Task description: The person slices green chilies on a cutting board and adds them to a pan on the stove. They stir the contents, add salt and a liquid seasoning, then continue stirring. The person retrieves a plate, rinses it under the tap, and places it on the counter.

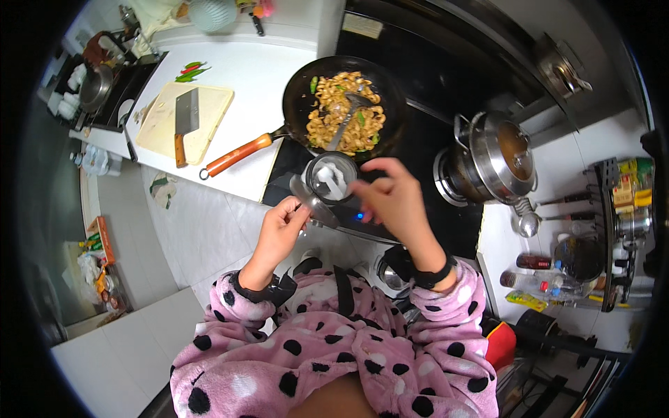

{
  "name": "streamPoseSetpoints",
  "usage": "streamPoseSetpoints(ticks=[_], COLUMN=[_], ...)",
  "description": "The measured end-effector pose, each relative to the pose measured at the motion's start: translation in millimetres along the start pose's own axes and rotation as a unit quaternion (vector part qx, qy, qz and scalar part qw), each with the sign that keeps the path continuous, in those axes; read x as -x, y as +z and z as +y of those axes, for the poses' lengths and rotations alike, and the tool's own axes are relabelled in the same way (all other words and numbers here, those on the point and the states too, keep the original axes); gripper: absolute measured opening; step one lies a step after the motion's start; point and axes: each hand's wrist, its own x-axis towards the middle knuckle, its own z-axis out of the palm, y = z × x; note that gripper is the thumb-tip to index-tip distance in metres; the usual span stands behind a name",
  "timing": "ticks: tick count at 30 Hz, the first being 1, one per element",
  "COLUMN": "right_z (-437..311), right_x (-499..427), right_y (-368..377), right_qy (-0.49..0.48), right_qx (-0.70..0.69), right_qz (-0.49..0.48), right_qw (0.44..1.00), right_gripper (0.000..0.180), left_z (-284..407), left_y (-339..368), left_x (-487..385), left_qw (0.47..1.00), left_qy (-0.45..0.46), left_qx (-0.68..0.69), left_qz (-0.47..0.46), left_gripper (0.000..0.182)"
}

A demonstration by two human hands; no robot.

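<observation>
My left hand grips a round metal lid, tilted beside an uncovered glass jar. A white spoon and white contents show inside the jar. Just right of the jar is my right hand, blurred, its fingers apart and nothing visible between them. Behind the jar, a dark wok with an orange wooden handle holds browned, curled food pieces with green pepper bits. A metal spatula lies in the food.
A lidded steel pot stands on the black stove. A cleaver rests on a cutting board at the left, near red and green chilies. Bottles and a ladle are at the right.
</observation>
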Motion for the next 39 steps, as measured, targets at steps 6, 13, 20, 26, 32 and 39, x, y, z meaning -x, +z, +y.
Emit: streamPoseSetpoints(ticks=[6, 13, 20, 26, 32, 39], right_z=[-12, -45, -146, -198, -131, -97], right_x=[55, 130, 269, 307, 268, 247], right_y=[-77, -178, -412, -654, -772, -781], right_qy=[-0.261, -0.054, -0.256, -0.049, 0.021, 0.225], right_qx=[0.377, 0.429, 0.477, 0.624, 0.574, 0.460], right_qz=[0.060, 0.116, 0.500, 0.572, 0.510, 0.354], right_qw=[0.887, 0.894, 0.676, 0.531, 0.640, 0.782], right_gripper=[0.097, 0.097, 0.072, 0.086, 0.090, 0.059], left_z=[20, 70, 79, 27, -10, -15], left_y=[77, 191, 237, 213, 188, 176], left_x=[-9, 9, 1, 2, 11, 12], left_qw=[0.982, 0.923, 0.923, 0.965, 0.991, 0.998], left_qy=[0.130, 0.145, 0.207, 0.130, 0.079, 0.044], left_qx=[-0.101, 0.022, 0.011, 0.004, -0.023, -0.043], left_qz=[-0.090, -0.355, -0.325, -0.228, -0.105, -0.004], left_gripper=[0.028, 0.026, 0.032, 0.015, 0.014, 0.015])
